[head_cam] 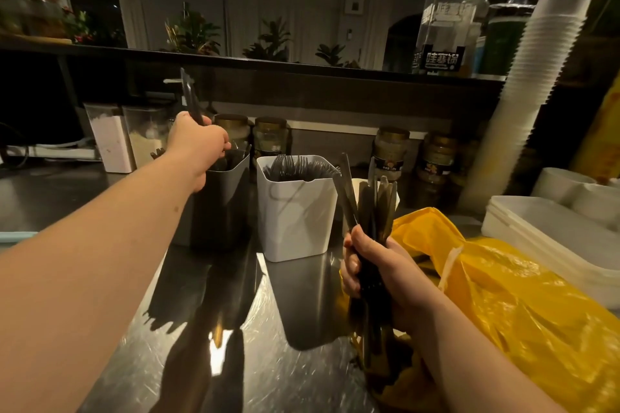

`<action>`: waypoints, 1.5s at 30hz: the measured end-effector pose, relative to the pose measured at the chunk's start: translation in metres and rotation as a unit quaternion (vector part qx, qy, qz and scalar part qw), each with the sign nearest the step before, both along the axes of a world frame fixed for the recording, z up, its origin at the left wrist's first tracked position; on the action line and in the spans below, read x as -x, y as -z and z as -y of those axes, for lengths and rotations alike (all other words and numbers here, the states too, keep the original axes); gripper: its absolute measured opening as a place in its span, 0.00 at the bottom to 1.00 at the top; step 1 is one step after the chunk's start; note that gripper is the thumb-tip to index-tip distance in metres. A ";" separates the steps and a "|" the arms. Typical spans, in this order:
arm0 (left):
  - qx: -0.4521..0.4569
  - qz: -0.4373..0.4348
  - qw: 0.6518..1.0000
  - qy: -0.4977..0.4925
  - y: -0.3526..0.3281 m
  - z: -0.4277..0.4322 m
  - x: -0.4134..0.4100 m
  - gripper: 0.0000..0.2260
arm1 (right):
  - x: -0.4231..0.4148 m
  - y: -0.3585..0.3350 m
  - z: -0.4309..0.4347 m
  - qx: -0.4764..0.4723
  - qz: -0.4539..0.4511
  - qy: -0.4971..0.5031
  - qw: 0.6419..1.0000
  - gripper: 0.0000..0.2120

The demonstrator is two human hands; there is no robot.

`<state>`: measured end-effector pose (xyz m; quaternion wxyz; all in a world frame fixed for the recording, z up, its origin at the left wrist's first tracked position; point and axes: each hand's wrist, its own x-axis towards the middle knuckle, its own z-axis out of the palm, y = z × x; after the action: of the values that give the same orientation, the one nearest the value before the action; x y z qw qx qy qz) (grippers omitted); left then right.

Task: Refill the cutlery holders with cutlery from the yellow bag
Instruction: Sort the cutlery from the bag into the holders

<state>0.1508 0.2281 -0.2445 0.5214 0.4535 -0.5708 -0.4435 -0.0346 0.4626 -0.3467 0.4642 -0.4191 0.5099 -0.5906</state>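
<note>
L hand (198, 144) grips dark utensil (191, 100) over grey plastic holder (221, 198); R hand (379, 271) clenches dark cutlery bundle (369, 204), may spill onto steel bench (302, 362) if loosened.

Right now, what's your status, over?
Left hand holds one utensil above dark holder. Right hand grips cutlery bundle by yellow bag. White holder stands between, forks inside.

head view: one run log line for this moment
left hand: holds cutlery piece at dark holder | right hand: grips cutlery bundle | white holder: holds forks

dim room | steel counter (295, 329) – dark shelf (235, 60) | pale wall (268, 3)
</note>
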 end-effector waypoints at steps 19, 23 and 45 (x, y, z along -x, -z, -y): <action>0.516 0.227 0.825 -0.033 0.033 -0.057 0.009 0.22 | -0.001 -0.010 -0.005 0.014 0.174 -0.030 0.984 0.20; 0.621 0.331 0.696 0.142 0.058 -0.106 0.043 0.24 | -0.003 -0.012 -0.008 0.001 0.134 -0.068 0.989 0.21; 0.024 0.137 0.918 0.372 0.105 -0.141 0.043 0.05 | 0.000 -0.018 -0.004 0.039 0.157 0.148 0.976 0.19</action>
<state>0.1080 0.3688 -0.3495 0.2465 0.2515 -0.7747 -0.5252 -0.0343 0.4668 -0.3287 0.4289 -0.2590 0.4637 -0.7307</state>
